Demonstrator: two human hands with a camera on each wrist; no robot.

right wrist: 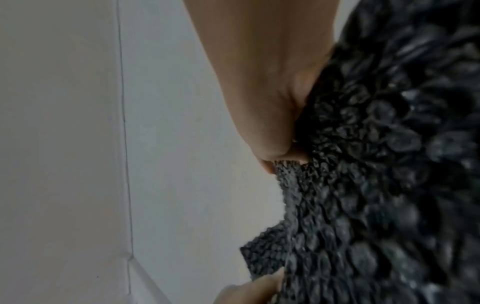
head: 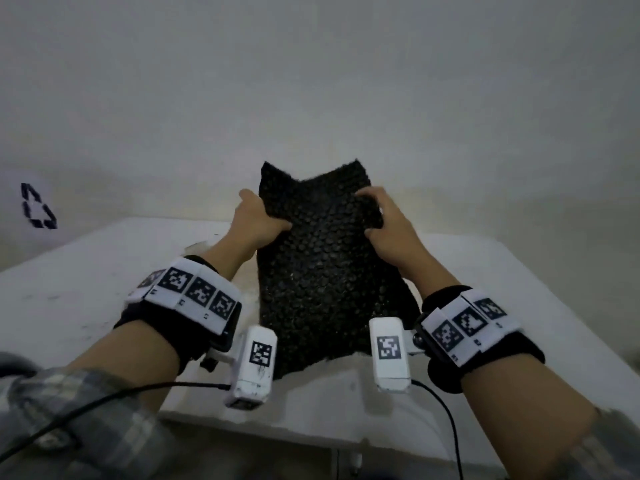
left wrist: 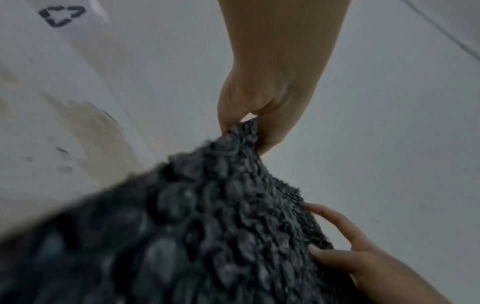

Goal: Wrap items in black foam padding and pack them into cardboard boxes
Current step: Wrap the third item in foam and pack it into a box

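Observation:
A sheet of black bubbled foam padding [head: 311,271] is held up between both hands over the white surface [head: 86,299], its far end raised and its near end hanging toward me. My left hand [head: 258,220] grips the sheet's left edge, thumb on top. My right hand [head: 381,216] grips the right edge with curled fingers. In the left wrist view the left hand [left wrist: 249,127] pinches a corner of the foam [left wrist: 221,226], and the right hand's fingers [left wrist: 337,236] touch its other edge. In the right wrist view the right hand [right wrist: 280,152] pinches the foam [right wrist: 376,164].
A black recycling mark [head: 36,206] is printed on a white panel at the left. A pale wall stands behind the surface. Black cables [head: 446,417] trail from the wrist cameras toward me. A brownish stain [left wrist: 85,123] marks the surface near the foam.

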